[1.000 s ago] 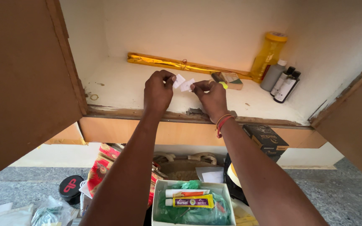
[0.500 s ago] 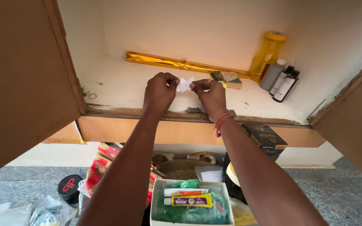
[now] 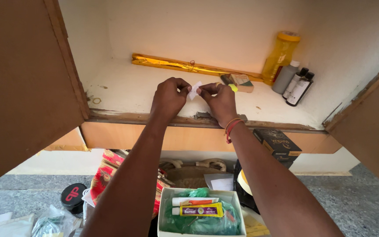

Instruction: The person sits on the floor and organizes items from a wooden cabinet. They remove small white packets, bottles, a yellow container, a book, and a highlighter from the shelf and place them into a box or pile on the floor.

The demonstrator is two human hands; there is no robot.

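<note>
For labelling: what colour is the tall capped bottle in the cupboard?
Translucent yellow bottle, head view.

Two hands, the left hand [image 3: 168, 97] and the right hand [image 3: 221, 102], meet above the shelf [image 3: 128, 90], pinching one small white paper scrap [image 3: 194, 90] between them. On the shelf behind them lies one long gold foil roll [image 3: 185, 66]. To the right of the roll stand one tall yellow bottle [image 3: 280, 55], one grey bottle [image 3: 285, 78] and two dark-capped bottles [image 3: 298, 89], with one small flat packet [image 3: 241, 81] lying just left of them. Below the shelf sits one white box [image 3: 201, 213] holding two tubes [image 3: 196, 206]. Left of the box lies one round black lid [image 3: 73, 195]. Two cupboard doors [image 3: 23, 87] stand open.
</note>
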